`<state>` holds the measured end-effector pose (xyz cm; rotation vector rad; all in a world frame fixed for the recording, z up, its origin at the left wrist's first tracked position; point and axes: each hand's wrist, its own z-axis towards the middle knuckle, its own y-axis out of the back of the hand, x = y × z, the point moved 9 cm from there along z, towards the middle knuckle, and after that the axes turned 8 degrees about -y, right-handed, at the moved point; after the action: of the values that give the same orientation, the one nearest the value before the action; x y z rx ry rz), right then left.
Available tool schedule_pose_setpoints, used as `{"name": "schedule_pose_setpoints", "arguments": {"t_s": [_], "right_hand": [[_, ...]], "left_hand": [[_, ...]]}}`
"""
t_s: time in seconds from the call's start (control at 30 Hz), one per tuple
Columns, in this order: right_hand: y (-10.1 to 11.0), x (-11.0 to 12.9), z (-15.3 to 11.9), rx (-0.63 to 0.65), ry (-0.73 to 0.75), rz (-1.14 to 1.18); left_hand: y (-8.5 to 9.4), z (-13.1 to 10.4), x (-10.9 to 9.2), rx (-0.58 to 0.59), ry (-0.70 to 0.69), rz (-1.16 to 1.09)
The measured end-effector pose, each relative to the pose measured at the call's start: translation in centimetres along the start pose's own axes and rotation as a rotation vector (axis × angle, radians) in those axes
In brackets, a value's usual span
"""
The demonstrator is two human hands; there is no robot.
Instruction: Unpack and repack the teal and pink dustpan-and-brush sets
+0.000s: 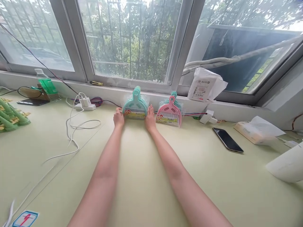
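A stack of turquoise dustpan and brush sets point(135, 105) in clear plastic stands upright against the wall under the window. My left hand point(118, 118) presses on its left edge, with the fingers curled round behind it. On the opposite edge lies my right hand point(150, 119), its fingers fairly straight and pointing up along the side, so the stack is held between both hands. Just right of my right hand, a second stack leans on the wall, with a pink dustpan and brush set point(169, 112) in front and turquoise handles behind. Printed labels cross both fronts.
White cables point(79, 127) and a power strip point(85, 106) lie to the left, near a green bottle point(47, 84) and green bundled items point(11, 116). Rightward are a phone point(227, 140), a tissue pack point(254, 131) and a white roll point(287, 164). A wrapped package point(203, 85) leans by the window.
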<state>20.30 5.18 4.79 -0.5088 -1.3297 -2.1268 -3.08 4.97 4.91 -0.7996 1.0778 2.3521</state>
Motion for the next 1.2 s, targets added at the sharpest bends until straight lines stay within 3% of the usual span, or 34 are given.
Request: {"name": "schedule_pose_setpoints", "arguments": {"t_s": [0.1, 0.27, 0.37, 0.57, 0.67, 0.73, 0.83, 0.9, 1.07, 1.2], "right_hand": [[-0.6, -0.5, 1.0, -0.025, -0.009, -0.02], [-1.3, -1.1, 1.4, 0.0, -0.034, 0.002], [-1.0, -0.7, 1.3, 0.001, -0.007, -0.013], [2.0, 2.2, -0.7, -0.235, 0.151, -0.239], [4.7, 2.2, -1.9, -0.386, 0.091, -0.182], [7.5, 0.2, -2.9, -0.524, -0.095, -0.069], [11.8, -5.1, -5.0, -0.723, -0.451, 0.08], [13.7, -8.8, -6.4, -0.748, -0.657, 0.114], [16.8, -15.9, -8.4, -0.67, -0.875, 0.09], [16.2, -18.5, -7.8, -0.346, -0.807, 0.07]], "left_hand": [[-0.1, 0.3, 0.2, -0.043, 0.015, 0.073], [-1.9, 0.7, 0.3, 0.103, -0.014, 0.166], [-1.8, 0.6, -0.1, 0.092, -0.043, 0.22], [-1.0, 0.0, -1.4, 0.064, -0.074, 0.349], [0.0, -0.3, -1.9, -0.024, -0.084, 0.358], [1.0, -0.7, -2.3, -0.116, -0.11, 0.339], [2.8, -1.5, -3.0, -0.272, -0.141, 0.267], [3.9, -2.1, -3.3, -0.345, -0.137, 0.216], [5.3, -3.2, -4.1, -0.372, -0.108, 0.124], [5.1, -4.3, -5.3, -0.332, -0.186, 0.145]]}}
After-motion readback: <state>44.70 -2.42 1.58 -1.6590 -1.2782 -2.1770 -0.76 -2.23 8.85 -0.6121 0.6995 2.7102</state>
